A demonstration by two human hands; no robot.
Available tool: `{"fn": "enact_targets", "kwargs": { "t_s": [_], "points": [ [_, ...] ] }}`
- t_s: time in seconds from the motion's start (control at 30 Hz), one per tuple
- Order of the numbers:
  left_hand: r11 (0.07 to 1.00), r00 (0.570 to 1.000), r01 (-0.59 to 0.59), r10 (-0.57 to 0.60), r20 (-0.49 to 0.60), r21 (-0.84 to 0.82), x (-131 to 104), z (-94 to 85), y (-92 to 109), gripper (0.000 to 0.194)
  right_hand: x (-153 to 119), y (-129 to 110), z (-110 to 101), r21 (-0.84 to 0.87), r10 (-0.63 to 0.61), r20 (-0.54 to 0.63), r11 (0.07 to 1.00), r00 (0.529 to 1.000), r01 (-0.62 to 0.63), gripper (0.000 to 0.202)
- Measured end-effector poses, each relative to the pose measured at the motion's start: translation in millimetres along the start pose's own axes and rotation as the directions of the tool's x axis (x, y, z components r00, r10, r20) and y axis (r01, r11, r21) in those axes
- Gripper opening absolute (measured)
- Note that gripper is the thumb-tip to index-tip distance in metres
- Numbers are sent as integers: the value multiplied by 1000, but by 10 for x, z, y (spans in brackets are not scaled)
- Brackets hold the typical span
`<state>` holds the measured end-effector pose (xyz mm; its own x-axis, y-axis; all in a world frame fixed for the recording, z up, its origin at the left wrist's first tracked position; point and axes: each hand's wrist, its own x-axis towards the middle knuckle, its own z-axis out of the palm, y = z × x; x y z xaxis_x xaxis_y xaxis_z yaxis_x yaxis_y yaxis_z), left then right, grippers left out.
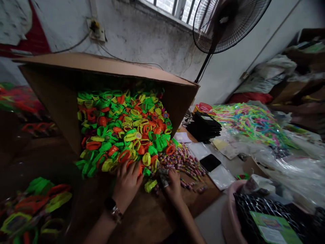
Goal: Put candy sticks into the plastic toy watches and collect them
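Note:
A large heap of green, yellow and orange plastic toy watches (132,132) spills from a cardboard box (175,79) lying on its side. At the heap's front edge, my left hand (128,184) rests with its fingers spread over orange pieces; a dark wristwatch is on that wrist. My right hand (174,188) is closed around a greyish, shiny piece (164,177), perhaps plastic film, though blur hides its kind. Between the hands a loose yellow toy watch (150,185) lies on the brown tabletop (137,217). Small pink patterned sticks (182,159) are piled just beyond my right hand.
Right of the box are a stack of black trays (204,127), a dark phone-like slab (210,163) and a heap of colourful strips (248,122). A pink tub (230,213) holds black trays. More toy watches (35,206) fill the lower left. A fan (223,23) stands behind.

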<state>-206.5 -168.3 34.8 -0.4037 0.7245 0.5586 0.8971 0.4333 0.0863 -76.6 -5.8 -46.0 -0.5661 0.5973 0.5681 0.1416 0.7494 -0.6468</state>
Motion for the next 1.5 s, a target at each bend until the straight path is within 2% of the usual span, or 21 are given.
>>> {"fn": "enact_targets", "kwargs": {
  "t_s": [0.07, 0.17, 0.3, 0.4, 0.5, 0.6, 0.67, 0.73, 0.8, 0.83, 0.9, 0.97, 1.07, 1.13, 1.2, 1.23, 1.3, 1.37, 1.5],
  "points": [
    [1000, 997, -26, 25, -80, -11, -59, 2, -27, 30, -2, -51, 2, 38, 40, -21, 998, 999, -40, 10],
    [998, 990, -44, 37, -135, -50, -77, 6, -36, 16, 18, -137, 39, 47, 71, -68, 997, 995, -68, 24],
    [993, 959, -104, 85, -269, -58, -17, 102, -73, 23, 71, -169, 162, 92, 96, -134, 992, 986, -84, 43],
    [993, 931, -109, 88, -354, -40, 97, 209, -107, 25, 83, -101, 256, 115, 103, -121, 989, 987, -89, 45],
    [996, 929, -81, 60, -365, -43, 225, 235, -123, 22, 64, -13, 318, 99, 113, -129, 990, 985, -100, 43],
    [995, 948, -28, -3, -318, -92, 289, 233, -131, 21, 57, 51, 367, 45, 121, -181, 992, 976, -115, 42],
    [982, 956, 22, -75, -282, -185, 282, 265, -129, 25, 63, 61, 386, 20, 112, -182, 994, 977, -111, 41],
    [940, 946, 116, -203, -254, -321, 255, 319, -125, 29, 68, 32, 386, 33, 105, -148, 994, 983, -102, 41],
    [840, 892, 263, -399, -211, -475, 235, 355, -125, 39, 66, -36, 367, 53, 102, -122, 994, 987, -96, 43],
    [760, 844, 339, -506, -177, -554, 234, 352, -128, 48, 64, -83, 351, 56, 100, -121, 994, 988, -93, 45],
    [549, 729, 440, -680, -74, -711, 252, 286, -135, 62, 73, -200, 303, 62, 100, -121, 994, 988, -93, 47],
    [308, 641, 448, -765, 61, -840, 284, 142, -130, 67, 108, -341, 228, 79, 95, -121, 993, 988, -86, 45],
    [-80, 559, 380, -773, 299, -921, 306, -157, -55, 63, 197, -573, 55, 116, 63, -94, 992, 994, -52, 39],
    [-342, 545, 342, -686, 482, -875, 283, -348, 48, 56, 242, -725, -91, 155, 47, -49, 987, 998, -39, 37],
    [-543, 550, 366, -529, 646, -756, 238, -493, 175, 52, 251, -856, -233, 202, 29, -2, 979, 1000, -28, 38],
    [-604, 549, 394, -451, 704, -693, 211, -543, 239, 50, 241, -908, -294, 222, 17, 17, 975, 1000, -20, 39],
    [-662, 526, 439, -359, 771, -608, 161, -602, 351, 44, 196, -987, -387, 237, 7, 44, 971, 999, -17, 42],
    [-677, 506, 454, -340, 793, -580, 118, -627, 429, 39, 127, -1044, -446, 241, 10, 63, 970, 998, -25, 43],
    [-693, 493, 472, -305, 815, -545, 69, -675, 503, 39, 24, -1160, -539, 274, -16, 83, 962, 996, -7, 44]
  ]
}}
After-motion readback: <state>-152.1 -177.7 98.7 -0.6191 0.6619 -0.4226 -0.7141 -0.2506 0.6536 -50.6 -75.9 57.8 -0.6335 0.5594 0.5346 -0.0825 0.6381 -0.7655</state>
